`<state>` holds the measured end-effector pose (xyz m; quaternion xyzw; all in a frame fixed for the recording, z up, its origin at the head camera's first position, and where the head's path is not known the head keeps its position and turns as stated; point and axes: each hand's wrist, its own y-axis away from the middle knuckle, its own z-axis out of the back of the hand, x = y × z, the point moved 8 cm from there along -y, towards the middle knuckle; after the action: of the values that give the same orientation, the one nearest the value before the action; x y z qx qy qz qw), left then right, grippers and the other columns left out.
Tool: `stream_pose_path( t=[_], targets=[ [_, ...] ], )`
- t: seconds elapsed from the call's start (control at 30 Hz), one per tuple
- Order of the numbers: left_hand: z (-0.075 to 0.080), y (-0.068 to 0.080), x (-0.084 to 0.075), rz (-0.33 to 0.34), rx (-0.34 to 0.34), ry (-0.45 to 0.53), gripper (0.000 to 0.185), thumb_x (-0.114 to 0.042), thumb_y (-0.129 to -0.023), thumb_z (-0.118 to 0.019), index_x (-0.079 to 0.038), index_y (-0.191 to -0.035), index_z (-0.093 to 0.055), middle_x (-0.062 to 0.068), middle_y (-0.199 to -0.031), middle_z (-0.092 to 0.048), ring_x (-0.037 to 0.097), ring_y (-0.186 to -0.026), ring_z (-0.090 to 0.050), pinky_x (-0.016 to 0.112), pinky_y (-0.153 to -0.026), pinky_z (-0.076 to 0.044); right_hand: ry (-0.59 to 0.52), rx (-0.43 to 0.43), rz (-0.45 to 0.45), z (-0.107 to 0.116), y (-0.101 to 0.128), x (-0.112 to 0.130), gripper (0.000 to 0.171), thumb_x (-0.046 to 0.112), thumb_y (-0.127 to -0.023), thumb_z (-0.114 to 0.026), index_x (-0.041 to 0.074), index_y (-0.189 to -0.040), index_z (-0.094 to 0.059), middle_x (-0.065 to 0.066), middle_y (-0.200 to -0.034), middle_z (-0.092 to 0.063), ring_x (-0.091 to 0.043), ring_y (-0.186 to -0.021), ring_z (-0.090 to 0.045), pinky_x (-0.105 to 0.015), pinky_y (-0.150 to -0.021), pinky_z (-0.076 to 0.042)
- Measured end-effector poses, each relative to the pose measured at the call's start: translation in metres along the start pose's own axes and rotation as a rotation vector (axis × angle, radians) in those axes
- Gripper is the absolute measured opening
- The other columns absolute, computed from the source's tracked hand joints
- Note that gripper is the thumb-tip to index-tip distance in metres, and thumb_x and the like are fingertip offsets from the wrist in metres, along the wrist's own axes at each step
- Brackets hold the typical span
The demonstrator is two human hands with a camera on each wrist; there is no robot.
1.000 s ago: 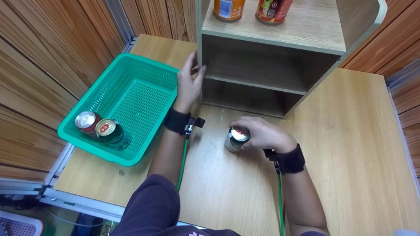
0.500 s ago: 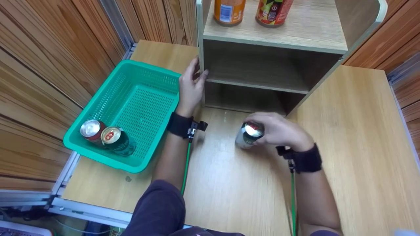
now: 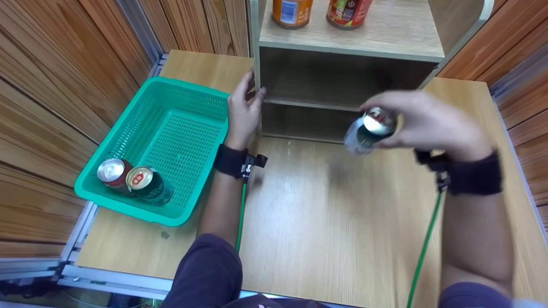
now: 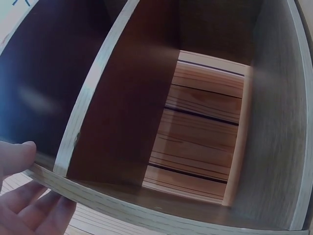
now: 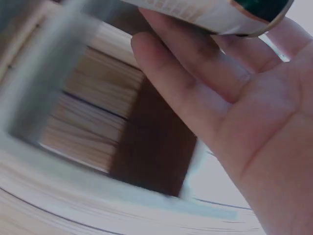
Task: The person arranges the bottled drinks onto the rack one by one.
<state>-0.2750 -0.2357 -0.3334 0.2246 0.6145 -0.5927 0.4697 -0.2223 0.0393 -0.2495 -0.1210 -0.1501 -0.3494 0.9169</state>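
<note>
My right hand (image 3: 421,122) grips a drink can (image 3: 371,128) with a dark green upper part and a pale lower part. The can is tilted and held above the table, close in front of the shelf's lower compartments. In the right wrist view the fingers (image 5: 190,88) curl round the can (image 5: 210,14) at the top edge, partly out of frame. My left hand (image 3: 244,112) holds the left side panel of the wooden shelf unit (image 3: 342,51). The left wrist view shows the thumb (image 4: 14,156) inside the panel (image 4: 112,200) and the other fingers outside it.
A green basket (image 3: 205,182) stands left of the shelf, holding a red can (image 3: 122,177) and a dark green can (image 3: 153,188). On the upper shelf board are an orange can (image 3: 292,12) and a red can (image 3: 349,13). Wooden walls (image 3: 55,85) border the table (image 3: 299,222).
My right hand has lifted the can off the table and carried it right and up toward the shelf, tilting it. The left hand keeps its hold on the side panel.
</note>
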Motion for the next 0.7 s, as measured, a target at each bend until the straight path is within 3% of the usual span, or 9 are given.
stream_pose_path(
  t=[0.27, 0.4, 0.5, 0.57, 0.63, 0.7],
  targets=[
    [0.004, -0.002, 0.005, 0.006, -0.009, -0.009, 0.044, -0.001, -0.084, -0.059, 0.002, -0.126, -0.046, 0.013, -0.124, -0.051, 0.014, -0.107, -0.052, 0.029, -0.085, -0.045, 0.183, -0.014, -0.091, 0.074, -0.011, 0.004, 0.070, 0.028, -0.056, -0.084, 0.033, -0.119, -0.054, 0.013, -0.093, -0.058, -0.003, -0.067, -0.048, -0.020, -0.057, -0.035],
    [0.006, -0.001, 0.005, -0.024, -0.020, 0.006, 0.043, 0.000, -0.083, -0.059, 0.003, -0.125, -0.048, 0.013, -0.122, -0.053, 0.015, -0.105, -0.053, 0.031, -0.083, -0.046, 0.187, -0.012, -0.192, 0.095, -0.019, -0.013, 0.074, 0.031, -0.057, -0.084, 0.039, -0.122, -0.049, 0.009, -0.093, -0.061, -0.005, -0.070, -0.052, -0.018, -0.056, -0.035],
    [0.007, 0.000, 0.008, -0.021, -0.019, 0.007, 0.043, 0.000, -0.083, -0.059, 0.002, -0.125, -0.048, 0.012, -0.121, -0.053, 0.016, -0.105, -0.053, 0.029, -0.083, -0.046, 0.113, 0.014, -0.291, 0.102, -0.024, -0.035, 0.074, 0.027, -0.063, -0.081, 0.038, -0.126, -0.045, 0.001, -0.104, -0.060, -0.009, -0.086, -0.053, -0.016, -0.068, -0.038],
    [0.006, 0.001, 0.009, -0.013, -0.014, 0.001, 0.044, -0.001, -0.083, -0.059, 0.001, -0.126, -0.047, 0.012, -0.122, -0.053, 0.016, -0.105, -0.053, 0.028, -0.083, -0.046, 0.083, 0.032, -0.320, 0.108, -0.029, -0.050, 0.073, 0.021, -0.070, -0.076, 0.035, -0.131, -0.039, -0.003, -0.115, -0.054, -0.014, -0.097, -0.051, -0.021, -0.080, -0.040],
    [0.006, 0.002, 0.010, 0.002, -0.008, 0.000, 0.044, -0.001, -0.083, -0.059, -0.001, -0.126, -0.047, 0.011, -0.122, -0.053, 0.015, -0.105, -0.053, 0.028, -0.084, -0.045, 0.077, 0.051, -0.354, 0.115, -0.032, -0.067, 0.070, 0.019, -0.076, -0.071, 0.032, -0.134, -0.035, -0.007, -0.124, -0.046, -0.020, -0.108, -0.044, -0.031, -0.093, -0.035],
    [0.005, 0.003, 0.011, 0.009, -0.006, -0.007, 0.045, -0.002, -0.083, -0.059, -0.001, -0.126, -0.047, 0.011, -0.123, -0.052, 0.015, -0.106, -0.053, 0.029, -0.084, -0.045, 0.120, 0.085, -0.359, 0.124, -0.038, -0.086, 0.068, 0.018, -0.080, -0.067, 0.024, -0.137, -0.031, -0.011, -0.127, -0.040, -0.021, -0.108, -0.041, -0.035, -0.093, -0.035]
  ],
)
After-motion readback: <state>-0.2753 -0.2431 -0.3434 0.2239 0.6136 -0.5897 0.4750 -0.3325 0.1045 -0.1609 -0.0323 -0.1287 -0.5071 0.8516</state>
